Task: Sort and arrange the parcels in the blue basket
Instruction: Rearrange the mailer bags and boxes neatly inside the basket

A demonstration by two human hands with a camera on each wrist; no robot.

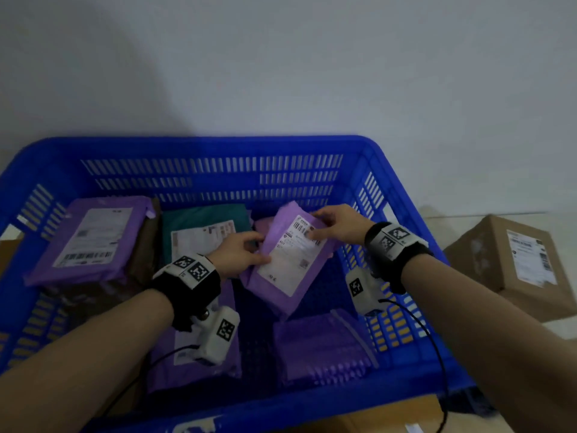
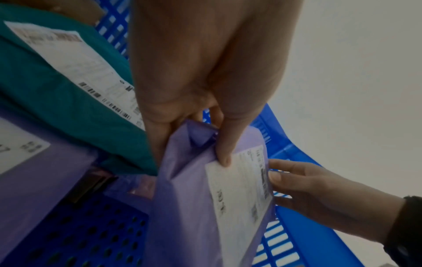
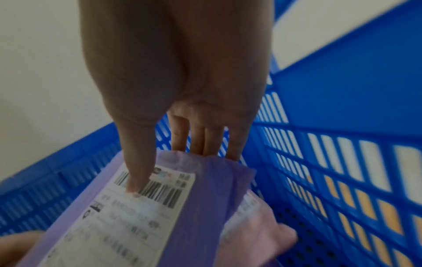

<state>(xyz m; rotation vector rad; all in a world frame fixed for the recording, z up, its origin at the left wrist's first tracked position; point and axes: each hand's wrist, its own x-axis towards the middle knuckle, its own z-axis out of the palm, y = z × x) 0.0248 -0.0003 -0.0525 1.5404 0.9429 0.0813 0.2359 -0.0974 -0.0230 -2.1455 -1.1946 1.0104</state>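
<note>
parcel (image 1: 288, 254): purple mailer, white barcoded label up, tilted | held between both hands over basket (image 1: 203, 145) | left hand (image 1: 237, 253) pinches left edge | right hand (image 1: 338, 226) grips top corner

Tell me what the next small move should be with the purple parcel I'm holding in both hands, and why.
Probably lower the purple parcel label-up onto the bare floor of the blue basket under it. The left hand and right hand pinch it by opposite edges, tilted above that gap, while the other parcels lie flat around it.
</note>
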